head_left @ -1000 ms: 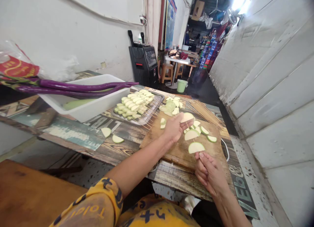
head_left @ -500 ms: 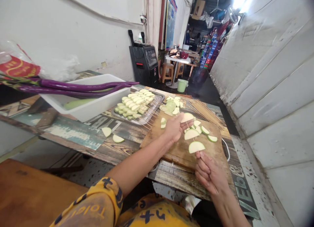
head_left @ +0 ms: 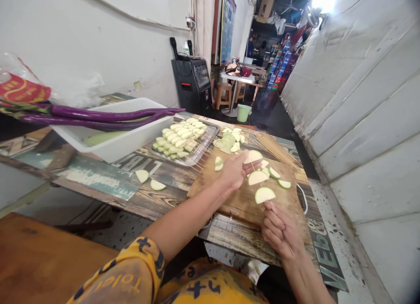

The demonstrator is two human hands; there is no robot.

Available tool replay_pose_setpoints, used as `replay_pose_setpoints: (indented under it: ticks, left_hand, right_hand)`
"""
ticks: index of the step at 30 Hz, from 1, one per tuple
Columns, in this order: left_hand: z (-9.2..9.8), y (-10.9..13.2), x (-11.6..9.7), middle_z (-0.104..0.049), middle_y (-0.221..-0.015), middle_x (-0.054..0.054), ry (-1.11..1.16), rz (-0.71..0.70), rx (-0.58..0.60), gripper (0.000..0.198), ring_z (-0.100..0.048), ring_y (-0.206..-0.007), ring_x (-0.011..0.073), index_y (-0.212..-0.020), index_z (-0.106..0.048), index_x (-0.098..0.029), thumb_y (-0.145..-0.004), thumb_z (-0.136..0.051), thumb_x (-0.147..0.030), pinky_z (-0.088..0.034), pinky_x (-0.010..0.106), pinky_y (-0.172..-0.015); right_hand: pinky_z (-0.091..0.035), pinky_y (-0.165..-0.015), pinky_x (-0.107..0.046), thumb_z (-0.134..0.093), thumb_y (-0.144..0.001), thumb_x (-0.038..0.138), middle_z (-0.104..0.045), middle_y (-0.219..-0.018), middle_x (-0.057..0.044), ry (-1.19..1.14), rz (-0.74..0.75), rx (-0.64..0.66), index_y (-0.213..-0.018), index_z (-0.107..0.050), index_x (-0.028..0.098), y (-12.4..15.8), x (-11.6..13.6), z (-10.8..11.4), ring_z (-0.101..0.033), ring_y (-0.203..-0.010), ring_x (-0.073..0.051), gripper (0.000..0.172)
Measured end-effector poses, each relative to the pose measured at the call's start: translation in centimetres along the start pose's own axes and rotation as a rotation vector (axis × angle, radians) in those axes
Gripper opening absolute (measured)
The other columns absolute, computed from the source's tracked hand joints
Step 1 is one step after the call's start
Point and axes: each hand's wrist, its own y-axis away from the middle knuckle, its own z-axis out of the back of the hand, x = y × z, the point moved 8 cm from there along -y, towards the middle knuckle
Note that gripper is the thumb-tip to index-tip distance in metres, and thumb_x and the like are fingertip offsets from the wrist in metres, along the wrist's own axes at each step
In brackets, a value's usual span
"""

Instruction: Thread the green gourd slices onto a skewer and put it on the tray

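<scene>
My right hand (head_left: 281, 227) is closed around the lower part of a thin wooden skewer (head_left: 288, 245). Three pale half-round slices with green skin, apparently zucchini, sit along that skewer above the cutting board (head_left: 210, 181). The lowest slice (head_left: 265, 195) is just above my right fingers, and the middle slice (head_left: 257, 178) lies beyond it. My left hand (head_left: 236, 169) grips the far slice (head_left: 252, 156) between thumb and fingers. Several loose slices (head_left: 284, 184) lie on the board behind the skewer, and a small piece (head_left: 218, 163) rests left of my left hand.
A metal tray (head_left: 210, 135) of loaded skewers stands left of the board. Bare skewers (head_left: 278, 151) lie at the back right. Long purple eggplants (head_left: 108, 116) rest across a white tub (head_left: 141, 135). Two slices (head_left: 158, 185) lie on the wooden table (head_left: 177, 197).
The skewer with its slices and my right hand have shifted slightly to the right. My left hand stays on the far slice. The view has moved a little.
</scene>
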Motion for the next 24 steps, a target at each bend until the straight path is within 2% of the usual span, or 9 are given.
replay_pose_setpoints:
  ticks: [2, 4, 8, 12, 17, 24]
  left_hand:
    - [0.0, 0.0, 0.1, -0.068, -0.081, 0.011, 0.005, 0.005, 0.006, 0.016, -0.068, -0.076, 0.0199, -0.079, -0.057, -0.009, -0.080, -0.058, -0.024, -0.050, 0.040, -0.086]
    - [-0.1, 0.0, 0.1, -0.068, -0.080, 0.011, 0.006, 0.004, 0.004, 0.016, -0.068, -0.076, 0.0198, -0.079, -0.058, -0.008, -0.080, -0.058, -0.024, -0.051, 0.039, -0.085]
    - [-0.2, 0.3, 0.1, -0.068, -0.075, 0.009, 0.004, -0.004, -0.018, 0.014, -0.068, -0.073, 0.0189, -0.076, -0.056, -0.010, -0.081, -0.056, -0.023, -0.051, 0.038, -0.083]
    - [-0.6, 0.6, 0.2, -0.068, -0.075, 0.008, -0.006, -0.005, -0.001, 0.013, -0.067, -0.072, 0.0191, -0.076, -0.057, -0.011, -0.082, -0.054, -0.022, -0.052, 0.038, -0.080]
    - [-0.6, 0.7, 0.5, -0.068, -0.077, 0.010, -0.050, 0.006, -0.010, 0.016, -0.067, -0.071, 0.0188, -0.079, -0.060, -0.009, -0.080, -0.056, -0.025, -0.053, 0.036, -0.076]
    - [-1.3, 1.3, 0.9, -0.068, -0.072, 0.010, -0.129, 0.037, 0.030, 0.023, -0.064, -0.064, 0.0153, -0.085, -0.063, -0.007, -0.084, -0.049, -0.024, -0.052, 0.027, -0.065]
  right_hand:
    - [-0.010, -0.020, -0.008, -0.064, -0.075, 0.028, -0.012, -0.043, 0.014, -0.138, -0.015, 0.031, -0.076, -0.049, 0.019, -0.1, 0.0, -0.1, 0.001, -0.032, -0.001, 0.018]
    - [-0.011, -0.020, -0.008, -0.064, -0.076, 0.028, -0.012, -0.044, 0.014, -0.160, -0.018, 0.036, -0.076, -0.050, 0.018, -0.2, 0.0, -0.3, 0.001, -0.032, -0.002, 0.017]
    - [-0.020, -0.022, -0.009, -0.059, -0.081, 0.032, -0.021, -0.042, 0.013, 0.070, 0.024, -0.012, -0.079, -0.052, 0.018, -0.2, 0.4, -0.8, -0.006, -0.031, -0.001, 0.016]
    - [-0.021, -0.024, -0.010, -0.058, -0.081, 0.038, -0.025, -0.042, 0.012, 0.208, 0.096, -0.055, -0.079, -0.053, 0.017, 0.0, 1.3, -1.2, -0.011, -0.031, 0.000, 0.021]
    - [-0.021, -0.023, -0.010, -0.057, -0.082, 0.038, -0.023, -0.043, 0.013, 0.174, 0.077, -0.027, -0.079, -0.053, 0.018, -0.1, 1.5, -1.3, -0.009, -0.031, 0.000, 0.021]
    - [-0.020, -0.022, -0.010, -0.059, -0.082, 0.032, -0.019, -0.044, 0.013, 0.063, 0.048, -0.004, -0.080, -0.053, 0.018, -0.5, 1.8, -0.8, -0.006, -0.033, -0.001, 0.015]
